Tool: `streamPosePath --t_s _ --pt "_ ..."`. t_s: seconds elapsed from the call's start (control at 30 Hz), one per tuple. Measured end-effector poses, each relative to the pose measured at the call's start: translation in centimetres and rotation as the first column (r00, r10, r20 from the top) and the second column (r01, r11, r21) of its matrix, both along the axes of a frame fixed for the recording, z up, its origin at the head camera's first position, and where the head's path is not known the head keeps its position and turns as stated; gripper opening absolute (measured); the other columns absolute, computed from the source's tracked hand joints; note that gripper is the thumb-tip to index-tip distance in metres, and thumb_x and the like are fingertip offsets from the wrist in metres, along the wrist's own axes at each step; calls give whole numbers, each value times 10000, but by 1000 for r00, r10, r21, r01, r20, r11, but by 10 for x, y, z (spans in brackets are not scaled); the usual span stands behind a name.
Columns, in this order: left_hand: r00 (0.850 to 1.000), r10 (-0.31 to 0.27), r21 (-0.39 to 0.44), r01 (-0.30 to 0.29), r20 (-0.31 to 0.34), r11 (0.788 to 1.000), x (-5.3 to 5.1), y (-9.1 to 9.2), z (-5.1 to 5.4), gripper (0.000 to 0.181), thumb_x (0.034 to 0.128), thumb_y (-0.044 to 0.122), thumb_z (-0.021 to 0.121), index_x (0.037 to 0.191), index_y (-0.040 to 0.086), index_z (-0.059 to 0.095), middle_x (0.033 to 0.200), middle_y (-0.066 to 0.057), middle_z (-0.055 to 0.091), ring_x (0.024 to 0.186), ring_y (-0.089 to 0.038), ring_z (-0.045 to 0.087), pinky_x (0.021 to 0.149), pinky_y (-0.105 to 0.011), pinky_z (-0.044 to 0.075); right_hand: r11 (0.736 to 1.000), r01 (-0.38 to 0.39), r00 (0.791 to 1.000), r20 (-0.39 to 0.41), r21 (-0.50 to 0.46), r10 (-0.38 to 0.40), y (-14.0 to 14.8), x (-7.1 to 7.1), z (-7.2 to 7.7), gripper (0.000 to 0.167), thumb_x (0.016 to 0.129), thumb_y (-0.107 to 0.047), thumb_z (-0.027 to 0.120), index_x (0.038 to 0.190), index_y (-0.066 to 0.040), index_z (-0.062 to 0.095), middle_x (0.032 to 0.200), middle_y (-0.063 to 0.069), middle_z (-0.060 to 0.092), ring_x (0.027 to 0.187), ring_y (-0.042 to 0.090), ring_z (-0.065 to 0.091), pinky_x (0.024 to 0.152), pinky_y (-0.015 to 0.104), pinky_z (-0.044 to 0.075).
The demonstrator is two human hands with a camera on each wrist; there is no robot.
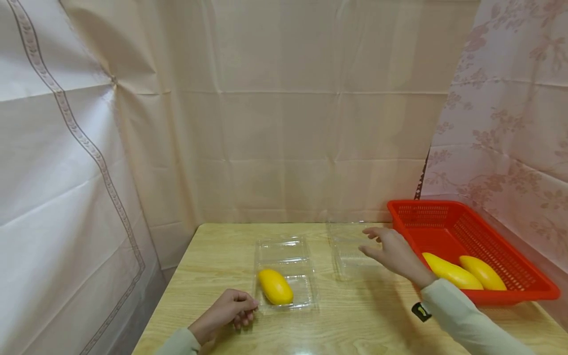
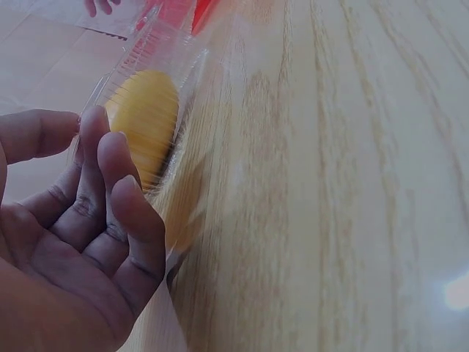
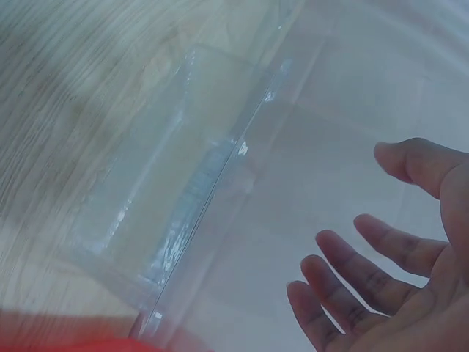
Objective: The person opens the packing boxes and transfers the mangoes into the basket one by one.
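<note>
A clear plastic clamshell box lies unfolded on the table, a yellow mango in its near half. At that box's near left edge is my left hand, pinching the rim between thumb and fingertips; the left wrist view shows the mango through the clear wall. My right hand hovers over more clear plastic boxes, its fingers spread and holding nothing. In the right wrist view, a clear box lies beyond the fingers, apart from them. How many boxes are there I cannot tell.
A red plastic basket stands at the right, with two yellow mangoes at its near end. My right forearm passes over its near left corner. A beige cloth hangs behind the wooden table; further cloths hang at both sides.
</note>
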State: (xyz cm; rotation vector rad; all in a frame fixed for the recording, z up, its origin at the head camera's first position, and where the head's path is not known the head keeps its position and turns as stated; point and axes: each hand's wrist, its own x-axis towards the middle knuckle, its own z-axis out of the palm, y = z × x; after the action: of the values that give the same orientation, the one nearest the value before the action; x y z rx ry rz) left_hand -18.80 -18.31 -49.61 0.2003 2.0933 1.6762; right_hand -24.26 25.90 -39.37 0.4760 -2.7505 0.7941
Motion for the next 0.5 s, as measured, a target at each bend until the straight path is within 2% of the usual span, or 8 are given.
streamPosePath --t_s 0.5 --pt "1000 -2 21 2 6 1000 0 -1 0 282 1017 222 648 984 -49 719 743 -24 670 604 -105 567 526 -228 459 997 -75 997 -34 0 75 -38 -3 -14 433 905 -257 808 1259 -37 692 1204 127 699 1021 317 649 872 514 553"
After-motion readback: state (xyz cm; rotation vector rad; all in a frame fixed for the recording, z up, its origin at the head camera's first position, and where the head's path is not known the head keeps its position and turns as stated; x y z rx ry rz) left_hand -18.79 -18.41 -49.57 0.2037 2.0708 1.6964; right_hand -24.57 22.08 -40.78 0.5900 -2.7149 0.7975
